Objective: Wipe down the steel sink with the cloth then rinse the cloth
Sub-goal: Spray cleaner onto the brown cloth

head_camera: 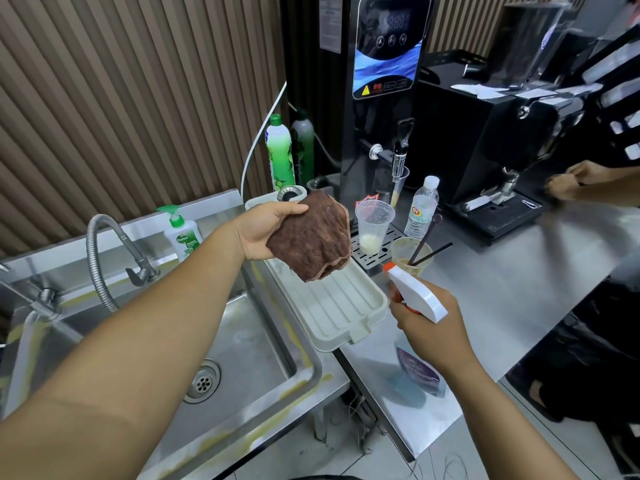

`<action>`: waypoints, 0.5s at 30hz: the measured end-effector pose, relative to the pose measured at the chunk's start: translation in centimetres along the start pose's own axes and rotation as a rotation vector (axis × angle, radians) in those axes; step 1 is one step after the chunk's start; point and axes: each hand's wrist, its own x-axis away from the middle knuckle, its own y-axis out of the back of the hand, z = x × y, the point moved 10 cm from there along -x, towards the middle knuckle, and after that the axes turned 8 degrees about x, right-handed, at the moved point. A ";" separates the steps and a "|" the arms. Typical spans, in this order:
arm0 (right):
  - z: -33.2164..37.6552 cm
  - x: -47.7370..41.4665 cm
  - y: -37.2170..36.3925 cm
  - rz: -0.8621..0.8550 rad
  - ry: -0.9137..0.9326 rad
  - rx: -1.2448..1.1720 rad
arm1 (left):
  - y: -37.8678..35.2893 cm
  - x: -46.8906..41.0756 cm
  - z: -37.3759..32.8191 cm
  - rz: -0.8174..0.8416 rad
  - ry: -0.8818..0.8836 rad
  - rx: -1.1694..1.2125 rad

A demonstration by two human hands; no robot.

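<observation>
Ribbed brown panelling [121, 98] backs a steel counter [519, 271]. Above it the brown cloth [310, 237] hangs folded in the left hand [263, 233], thumb and fingers pinching its left edge, over the far end of a white drain tray [332, 306] just right of the steel sink [249, 344]. Nearer and to the right, the right hand [429, 327] grips a white spray bottle [417, 294], nozzle toward the cloth.
</observation>
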 end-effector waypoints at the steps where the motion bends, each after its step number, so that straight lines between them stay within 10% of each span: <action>1: 0.1 0.0 -0.1 0.005 0.007 0.009 | 0.0 0.1 0.0 -0.005 -0.001 -0.004; 15: 0.0 0.1 0.9 -0.088 0.040 -0.023 | 1.0 0.2 2.0 -0.066 0.023 -0.033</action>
